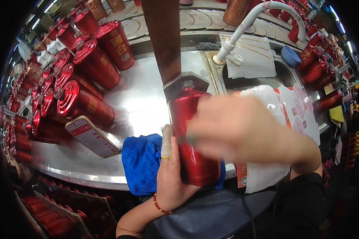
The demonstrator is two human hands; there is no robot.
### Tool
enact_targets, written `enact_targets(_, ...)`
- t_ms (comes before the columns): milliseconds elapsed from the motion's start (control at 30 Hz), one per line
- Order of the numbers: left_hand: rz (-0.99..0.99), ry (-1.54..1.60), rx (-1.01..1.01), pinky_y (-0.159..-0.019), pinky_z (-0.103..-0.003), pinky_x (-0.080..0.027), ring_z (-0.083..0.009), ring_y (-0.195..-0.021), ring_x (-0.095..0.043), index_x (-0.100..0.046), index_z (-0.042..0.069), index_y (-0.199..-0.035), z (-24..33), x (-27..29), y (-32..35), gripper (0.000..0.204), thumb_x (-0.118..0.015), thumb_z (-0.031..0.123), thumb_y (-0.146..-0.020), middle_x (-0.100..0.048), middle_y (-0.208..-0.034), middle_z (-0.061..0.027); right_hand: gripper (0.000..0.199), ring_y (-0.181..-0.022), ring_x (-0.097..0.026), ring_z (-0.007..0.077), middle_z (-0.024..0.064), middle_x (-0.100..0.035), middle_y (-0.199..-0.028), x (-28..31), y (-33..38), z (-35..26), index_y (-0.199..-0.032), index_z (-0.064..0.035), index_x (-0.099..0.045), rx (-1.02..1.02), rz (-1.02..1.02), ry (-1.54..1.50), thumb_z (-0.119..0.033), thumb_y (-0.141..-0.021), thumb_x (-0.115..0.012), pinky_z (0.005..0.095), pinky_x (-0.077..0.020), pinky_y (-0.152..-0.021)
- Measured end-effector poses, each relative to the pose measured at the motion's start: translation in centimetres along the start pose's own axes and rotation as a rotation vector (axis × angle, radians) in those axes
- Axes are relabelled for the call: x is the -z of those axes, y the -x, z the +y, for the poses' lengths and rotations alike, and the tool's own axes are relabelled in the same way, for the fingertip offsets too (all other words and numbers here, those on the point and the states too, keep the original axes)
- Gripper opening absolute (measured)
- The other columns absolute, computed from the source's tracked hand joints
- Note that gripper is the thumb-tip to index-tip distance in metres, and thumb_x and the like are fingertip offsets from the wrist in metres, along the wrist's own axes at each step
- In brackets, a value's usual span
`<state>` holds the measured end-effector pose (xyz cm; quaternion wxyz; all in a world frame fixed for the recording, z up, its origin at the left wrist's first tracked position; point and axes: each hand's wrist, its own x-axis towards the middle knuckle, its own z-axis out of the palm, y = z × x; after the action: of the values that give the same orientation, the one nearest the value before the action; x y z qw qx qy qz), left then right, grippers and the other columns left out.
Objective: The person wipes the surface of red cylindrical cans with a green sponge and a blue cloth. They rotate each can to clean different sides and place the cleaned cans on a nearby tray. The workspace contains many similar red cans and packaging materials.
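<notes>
A glossy red bottle (199,167) with a ridged shoulder and a bare threaded neck leans away from me in front of my body. My left hand (173,175) is closed round its lower left side; one finger wears a beige fabric cover, and a beaded bracelet circles the wrist. Over the bottle's right side is my right hand (243,131), blurred by motion, its fingers curled together. Something small and greenish shows at those fingertips, too smeared to name. Part of the bottle's front is hidden behind this hand. A blue cloth (141,163) lies beside my left hand.
Several red bottles (85,101) stand on the metal worktop (143,91) at left, with a phone (92,136) propped against them. A brown post (162,40) rises ahead. Right are a white tap (227,49), a sink, a blue bowl (290,55) and printed sheets (299,105).
</notes>
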<state>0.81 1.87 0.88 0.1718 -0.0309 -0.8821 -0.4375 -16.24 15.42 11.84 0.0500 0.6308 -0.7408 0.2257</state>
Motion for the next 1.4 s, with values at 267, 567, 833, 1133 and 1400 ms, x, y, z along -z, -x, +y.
enact_targets(267,0.017,-0.060,-0.053,-0.115,-0.052,-0.041,-0.0563,-0.146,-0.035,-0.011,-0.010,-0.160,-0.4,0.2,0.1,0.122,-0.093,0.020,-0.074,-0.024,-0.160,-0.0421,0.015,-0.079,-0.064,0.0260,0.0068,-0.060,-0.083,0.6,-1.2,1.2,-0.088,-0.0101,-0.067,-0.067,0.060,0.177,-0.019,-0.081,-0.077,0.0378,-0.0515,-0.064)
enact_targets(567,-0.020,-0.383,-0.228,-0.122,-0.058,-0.027,-0.0508,-0.154,-0.022,-0.027,0.001,-0.161,0.5,0.4,0.9,0.125,-0.099,0.035,-0.064,-0.023,-0.166,-0.0318,0.038,-0.082,-0.065,0.0099,0.0037,-0.070,-0.093,5.5,6.8,3.9,-0.124,-0.0054,-0.073,-0.514,0.294,-0.142,-0.015,-0.089,-0.081,0.0257,-0.0529,-0.072)
enact_targets(833,-0.070,-0.216,-0.077,-0.123,-0.055,-0.028,-0.0515,-0.153,-0.024,-0.024,-0.007,-0.159,-2.4,0.3,3.0,0.126,-0.093,0.050,-0.070,-0.021,-0.164,-0.0355,0.034,-0.076,-0.058,0.0070,-0.0010,-0.067,-0.084,11.0,27.4,11.4,-0.098,-0.0028,-0.075,-1.272,0.487,-0.264,-0.032,-0.106,-0.059,0.0260,-0.0484,-0.072)
enact_targets(1133,-0.013,-0.303,-0.169,-0.123,-0.052,-0.027,-0.0478,-0.153,-0.024,-0.016,-0.001,-0.164,-0.1,0.2,1.4,0.135,-0.097,0.043,-0.065,-0.016,-0.166,-0.0303,0.041,-0.072,-0.061,0.0076,0.0015,-0.070,-0.077,6.0,24.9,16.3,-0.092,-0.0039,-0.079,-1.270,0.141,-0.142,-0.043,-0.097,-0.068,0.0260,-0.0461,-0.067)
enact_targets(1400,-0.050,-0.386,-0.076,-0.123,-0.054,-0.028,-0.0510,-0.152,-0.024,-0.019,-0.004,-0.161,-1.1,-0.6,2.7,0.133,-0.098,0.041,-0.064,-0.018,-0.164,-0.0329,0.040,-0.072,-0.069,0.0178,0.0091,-0.076,-0.083,1.3,22.4,35.2,-0.099,-0.0018,-0.081,-1.324,0.407,-0.138,-0.040,-0.087,-0.081,0.0345,-0.0530,-0.072)
